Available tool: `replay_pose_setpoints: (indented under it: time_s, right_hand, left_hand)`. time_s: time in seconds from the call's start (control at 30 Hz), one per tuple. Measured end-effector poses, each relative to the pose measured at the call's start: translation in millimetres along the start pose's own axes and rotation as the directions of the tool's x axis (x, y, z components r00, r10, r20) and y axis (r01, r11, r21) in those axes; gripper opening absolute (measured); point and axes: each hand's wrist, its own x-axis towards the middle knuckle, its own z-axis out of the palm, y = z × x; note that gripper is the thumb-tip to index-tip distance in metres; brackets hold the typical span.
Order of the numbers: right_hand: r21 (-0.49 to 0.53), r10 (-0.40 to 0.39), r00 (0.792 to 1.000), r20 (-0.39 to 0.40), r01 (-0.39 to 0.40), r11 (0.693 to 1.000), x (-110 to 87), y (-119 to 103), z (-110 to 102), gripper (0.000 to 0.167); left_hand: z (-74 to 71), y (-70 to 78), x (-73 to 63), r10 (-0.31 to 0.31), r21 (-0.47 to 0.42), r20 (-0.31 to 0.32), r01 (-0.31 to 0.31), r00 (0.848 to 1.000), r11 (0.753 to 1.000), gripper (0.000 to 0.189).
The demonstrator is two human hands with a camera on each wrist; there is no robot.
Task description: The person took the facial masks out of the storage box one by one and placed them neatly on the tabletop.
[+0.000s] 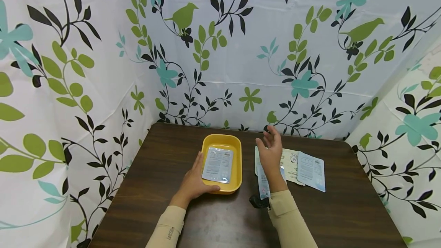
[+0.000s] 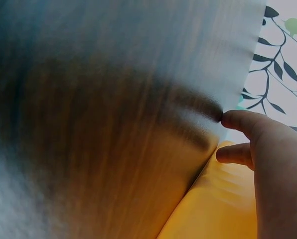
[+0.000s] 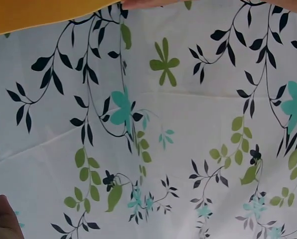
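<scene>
A yellow plastic tray [image 1: 237,171] sits on the dark wooden table, and a flat silver-blue printed sachet [image 1: 218,165] lies inside it. My left hand [image 1: 194,181] rests against the tray's left side, its fingers extended along the wall and its thumb at the near corner. In the left wrist view, the fingers [image 2: 238,153] lie by the yellow edge. My right hand [image 1: 271,152] is raised to the right of the tray, holding nothing, with fingers loosely bent. Below it lie a light blue printed sachet [image 1: 263,186], partly hidden by the wrist, and a cream printed packet [image 1: 290,163].
Another pale blue sachet [image 1: 311,171] overlaps the cream packet at the right. A black wrist camera [image 1: 258,202] shows beside the right cuff. Behind the brown table [image 1: 165,144] hangs a white curtain [image 1: 237,72] with leaves and birds.
</scene>
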Motion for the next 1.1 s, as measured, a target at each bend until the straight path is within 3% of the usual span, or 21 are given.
replay_pose_setpoints:
  time_s: [0.27,0.53,0.77,1.1]
  right_hand:
    - [0.06,0.073,0.996,0.051,-0.076,0.995,-8.8,0,40,0.062]
    - [0.043,0.117,0.985,0.125,-0.123,0.991,-21.6,13,70,0.063]
    - [-0.03,0.243,0.958,0.152,-0.241,0.97,-37.0,36,90,0.064]
    - [-0.102,0.349,0.924,0.158,-0.337,0.936,-53.8,60,109,0.069]
  left_hand:
    - [-0.5,4.7,-1.7,-0.009,-0.008,0.001,0.009,1.0,1.0,0.146]
    - [-1.5,4.6,-1.6,-0.004,-0.007,-0.003,0.004,1.0,1.0,0.144]
    - [-0.9,1.5,0.4,0.016,0.019,-0.012,-0.015,1.0,1.0,0.144]
    - [-0.7,1.7,-0.4,0.043,0.021,-0.022,-0.043,0.999,0.999,0.141]
